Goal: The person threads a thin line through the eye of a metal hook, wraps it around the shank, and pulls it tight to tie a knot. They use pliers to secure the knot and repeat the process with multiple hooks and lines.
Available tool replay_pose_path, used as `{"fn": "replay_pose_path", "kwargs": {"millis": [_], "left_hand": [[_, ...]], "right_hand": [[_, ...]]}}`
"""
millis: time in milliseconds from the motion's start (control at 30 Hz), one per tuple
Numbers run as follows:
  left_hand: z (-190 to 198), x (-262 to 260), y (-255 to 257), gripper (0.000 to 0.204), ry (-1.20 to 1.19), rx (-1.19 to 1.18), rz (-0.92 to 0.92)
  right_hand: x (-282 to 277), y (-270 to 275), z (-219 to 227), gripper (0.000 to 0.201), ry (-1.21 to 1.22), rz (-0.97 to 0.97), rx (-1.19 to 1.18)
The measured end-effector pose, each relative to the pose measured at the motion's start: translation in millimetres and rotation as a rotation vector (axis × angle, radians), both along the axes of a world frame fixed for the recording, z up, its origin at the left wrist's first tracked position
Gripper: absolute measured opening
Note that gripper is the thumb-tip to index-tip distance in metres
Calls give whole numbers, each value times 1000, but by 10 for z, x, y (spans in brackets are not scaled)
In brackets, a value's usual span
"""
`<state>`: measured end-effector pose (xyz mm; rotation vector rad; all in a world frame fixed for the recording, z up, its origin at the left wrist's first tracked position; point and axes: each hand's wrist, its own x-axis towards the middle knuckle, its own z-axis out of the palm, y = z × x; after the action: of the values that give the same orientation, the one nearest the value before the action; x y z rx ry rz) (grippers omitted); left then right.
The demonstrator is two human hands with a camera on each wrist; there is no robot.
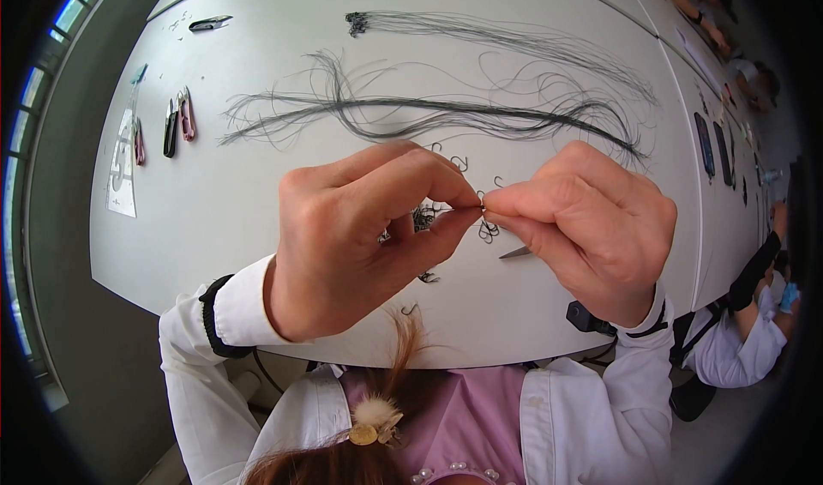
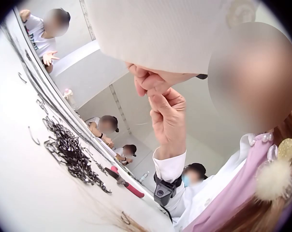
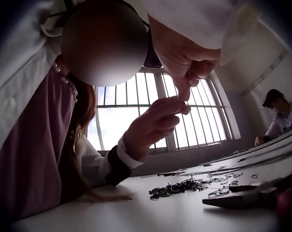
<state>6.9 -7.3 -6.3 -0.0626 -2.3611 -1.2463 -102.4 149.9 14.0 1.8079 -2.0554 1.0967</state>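
Observation:
My left hand (image 1: 369, 228) and right hand (image 1: 600, 219) meet fingertip to fingertip above the table. Between thumb and forefinger, each pinches a tiny dark fish hook (image 1: 482, 197), mostly hidden by the fingertips. Beneath them lies a heap of black fish hooks (image 2: 71, 152), partly covered by my left hand in the head view. Several loose hooks (image 1: 488, 231) are scattered around it. Red-handled pliers (image 2: 129, 186) rest near the heap, only their jaw tip showing beside my right hand in the head view.
Beyond my hands stretches a long bundle of dark line (image 1: 411, 105). Farther back, more strands (image 1: 480, 29) end in a cluster of hooks (image 1: 356, 24). Thread snips (image 1: 170, 129) and a clear ruler-like strip (image 1: 123, 172) lie left. Other people sit at the right.

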Motion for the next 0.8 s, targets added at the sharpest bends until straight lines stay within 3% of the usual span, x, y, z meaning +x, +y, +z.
{"fn": "replay_pose_path", "kwargs": {"millis": [567, 667, 733, 767, 800], "left_hand": [[-36, 14, -3, 15, 149, -217, 7], [-22, 36, 21, 15, 181, -291, 23], [-18, 55, 31, 16, 203, -349, 27], [-15, 59, 32, 17, 225, -405, 35], [-9, 57, 32, 17, 224, -406, 30]], "right_hand": [[-58, -26, -15, 17, -99, 62, 40], [-85, -17, -20, 14, -235, 89, 78], [-72, -2, -24, 10, -658, 85, 149], [-69, 0, -21, 10, -660, 82, 145], [-70, -2, -15, 8, -823, 90, 169]]}}
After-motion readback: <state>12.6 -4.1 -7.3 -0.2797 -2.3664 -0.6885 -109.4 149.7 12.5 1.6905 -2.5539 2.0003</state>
